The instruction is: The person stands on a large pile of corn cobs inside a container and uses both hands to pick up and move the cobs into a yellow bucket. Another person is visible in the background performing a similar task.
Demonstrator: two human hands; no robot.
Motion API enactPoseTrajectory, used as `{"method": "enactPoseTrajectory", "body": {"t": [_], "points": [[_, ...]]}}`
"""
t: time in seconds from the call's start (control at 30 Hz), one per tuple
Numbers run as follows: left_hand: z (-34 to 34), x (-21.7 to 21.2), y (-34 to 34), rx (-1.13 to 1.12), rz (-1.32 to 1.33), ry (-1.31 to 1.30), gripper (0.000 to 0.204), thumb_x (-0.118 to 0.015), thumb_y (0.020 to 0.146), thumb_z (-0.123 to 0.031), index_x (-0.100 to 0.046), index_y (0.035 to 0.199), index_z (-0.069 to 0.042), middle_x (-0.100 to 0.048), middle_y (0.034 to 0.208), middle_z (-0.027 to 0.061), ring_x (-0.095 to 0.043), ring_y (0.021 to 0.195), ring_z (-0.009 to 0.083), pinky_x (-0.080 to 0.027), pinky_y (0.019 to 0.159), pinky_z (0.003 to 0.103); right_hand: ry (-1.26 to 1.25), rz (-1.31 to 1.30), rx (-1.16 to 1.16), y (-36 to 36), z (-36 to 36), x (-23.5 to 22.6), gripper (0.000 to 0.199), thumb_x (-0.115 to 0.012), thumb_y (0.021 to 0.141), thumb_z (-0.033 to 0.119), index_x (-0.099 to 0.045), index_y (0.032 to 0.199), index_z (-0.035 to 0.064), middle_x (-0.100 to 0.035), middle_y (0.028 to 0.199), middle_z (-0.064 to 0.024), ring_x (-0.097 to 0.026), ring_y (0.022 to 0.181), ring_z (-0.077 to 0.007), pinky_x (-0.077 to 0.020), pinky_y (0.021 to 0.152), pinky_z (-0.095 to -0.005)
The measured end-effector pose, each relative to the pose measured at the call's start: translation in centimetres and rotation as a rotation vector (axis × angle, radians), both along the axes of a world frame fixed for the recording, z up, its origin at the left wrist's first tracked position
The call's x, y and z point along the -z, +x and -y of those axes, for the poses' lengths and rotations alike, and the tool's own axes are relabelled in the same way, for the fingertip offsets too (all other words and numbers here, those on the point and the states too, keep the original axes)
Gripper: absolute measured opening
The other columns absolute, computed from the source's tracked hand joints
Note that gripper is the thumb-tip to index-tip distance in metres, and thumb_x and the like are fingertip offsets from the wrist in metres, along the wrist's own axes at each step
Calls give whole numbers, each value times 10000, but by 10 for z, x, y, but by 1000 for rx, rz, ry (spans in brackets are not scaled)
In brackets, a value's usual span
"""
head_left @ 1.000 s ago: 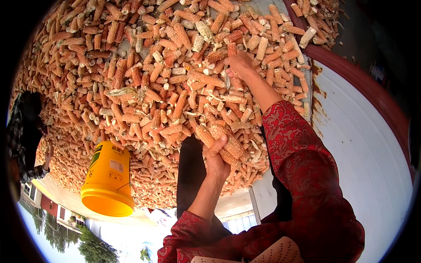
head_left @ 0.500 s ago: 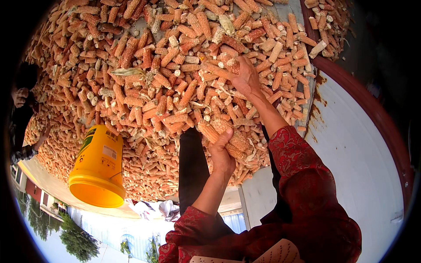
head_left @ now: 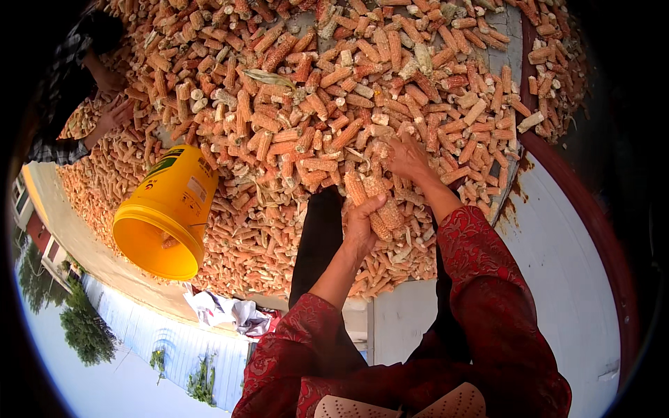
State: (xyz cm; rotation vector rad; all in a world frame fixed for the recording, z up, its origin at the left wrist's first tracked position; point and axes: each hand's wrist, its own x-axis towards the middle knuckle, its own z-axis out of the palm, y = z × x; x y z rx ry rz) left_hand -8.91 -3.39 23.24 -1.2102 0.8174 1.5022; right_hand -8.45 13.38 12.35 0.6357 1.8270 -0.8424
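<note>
Shelled corn cobs, orange and reddish, lie in a broad heap (head_left: 279,132) in front of me. My left hand (head_left: 360,226) is closed around a few corn cobs (head_left: 388,209), thumb across the top and tips pointing away from me. Just beyond, my right hand (head_left: 409,159) has its fingers bent round a pale corn cob (head_left: 380,148), close to the far ends of the ones in the left; its fingertips are partly blurred among the heap. My dark trouser legs (head_left: 318,230) stretch out on both sides of the held cobs.
Left of me a yellow bucket (head_left: 182,198) lies tilted on the cobs, mouth toward me, with a cob inside. Beyond it another person's hands (head_left: 115,115) reach the heap. A white crumpled bag (head_left: 226,311) lies near the edge. Right, a pale metal surface (head_left: 564,237) has a dark red border.
My right hand has come back from farther out in the heap toward my left hand. The left keeps its cobs. My view has shifted, and the other person's hands have moved together.
</note>
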Motion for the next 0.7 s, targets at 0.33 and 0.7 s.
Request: {"method": "enactPoseTrajectory", "body": {"t": [0.33,0.7], "points": [[169,-156,-110,-407,-500,85,560,-721,793,-265,-538,1230,33,-483,1351,264,-432,1306,443,-553,880,538,-881,-90,1359,-35,68,-146,352,-737,770,40,-639,1109,30,-675,1049,-53,-641,958,-176,-493,898,-339],[366,-208,-194,-634,-529,-970,770,-652,899,-281,-215,1517,-137,-181,1520,289,-284,1377,459,-344,1072,590,-999,-326,415,-190,272,-238,835,-670,722,307,-344,1433,14,-366,1454,-191,-339,1372,-328,-262,1155,-391]]}}
